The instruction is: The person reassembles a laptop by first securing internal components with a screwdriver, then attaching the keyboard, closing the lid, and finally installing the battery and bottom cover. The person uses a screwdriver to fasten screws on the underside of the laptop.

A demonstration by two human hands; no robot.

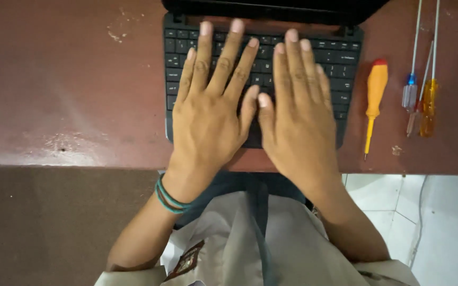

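Left hand (208,114) and right hand (298,116) lie flat, fingers spread, grasping nothing, on the small black laptop keyboard (345,69) — yellow-handled screwdriver (375,95) parked right of the right hand on the reddish-brown bench (70,79).

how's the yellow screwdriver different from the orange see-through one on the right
The yellow screwdriver has an opaque handle with a red cap and lies alone beside the laptop. The orange screwdriver has a clear handle, a longer shaft, and lies among two others. Both rest on the table, untouched by either hand.
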